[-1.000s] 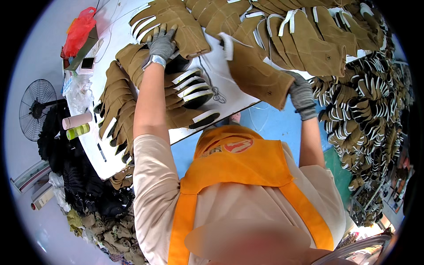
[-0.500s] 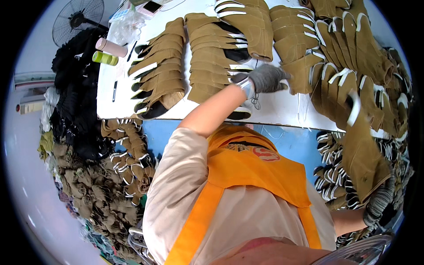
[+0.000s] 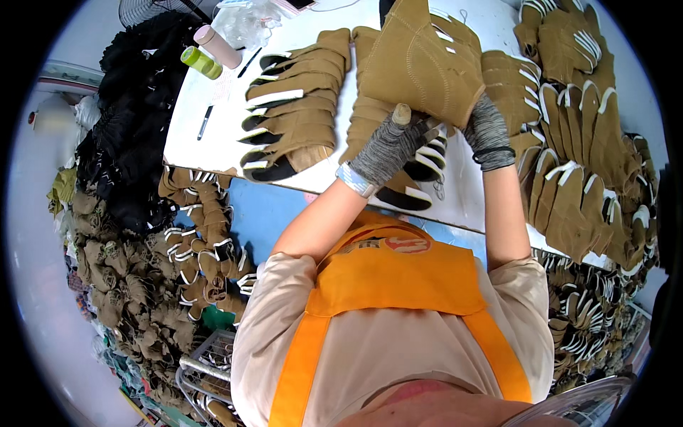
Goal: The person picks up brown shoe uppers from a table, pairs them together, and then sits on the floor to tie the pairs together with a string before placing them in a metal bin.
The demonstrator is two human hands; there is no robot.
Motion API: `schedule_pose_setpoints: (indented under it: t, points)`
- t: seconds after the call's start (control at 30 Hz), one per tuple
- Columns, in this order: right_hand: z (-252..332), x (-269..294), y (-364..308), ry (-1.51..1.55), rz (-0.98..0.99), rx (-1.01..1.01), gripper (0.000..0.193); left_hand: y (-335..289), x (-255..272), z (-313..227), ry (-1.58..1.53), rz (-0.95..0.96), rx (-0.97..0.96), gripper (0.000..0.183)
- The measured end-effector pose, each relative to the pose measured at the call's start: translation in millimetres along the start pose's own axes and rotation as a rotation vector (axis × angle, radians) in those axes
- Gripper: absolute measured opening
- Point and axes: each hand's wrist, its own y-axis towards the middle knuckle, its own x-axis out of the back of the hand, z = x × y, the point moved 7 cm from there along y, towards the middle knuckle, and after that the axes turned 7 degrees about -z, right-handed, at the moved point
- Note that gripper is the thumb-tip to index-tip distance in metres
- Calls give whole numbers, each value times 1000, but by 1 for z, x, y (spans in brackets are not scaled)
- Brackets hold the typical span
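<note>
Nearest you, your left hand (image 3: 388, 146) in its grey knit glove pinches the lower left edge of a tan work glove (image 3: 423, 60), and your right hand (image 3: 487, 132), which hung down by your side half a second ago, now clamps the lower right edge. The tan work glove is now lifted flat above the white table (image 3: 469, 192), where before your left hand pressed on the stacks. Beyond it lie stacked tan gloves (image 3: 295, 107).
</note>
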Motion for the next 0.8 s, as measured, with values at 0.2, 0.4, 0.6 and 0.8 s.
schedule_pose_setpoints:
  t: [0.2,0.4,0.6,0.8]
  points:
    - [49,-78,42,-34,144,-251,32,9,68,-98,-106,-244,4,52]
    - [121,-97,87,94,-66,-392,36,43,132,-154,-93,-284,188,41]
    - [148,-75,106,-97,20,-428,44,64,122,-190,-185,-58,279,54]
    - [98,-51,109,-177,44,-537,49,77,144,-209,456,-60,104,69]
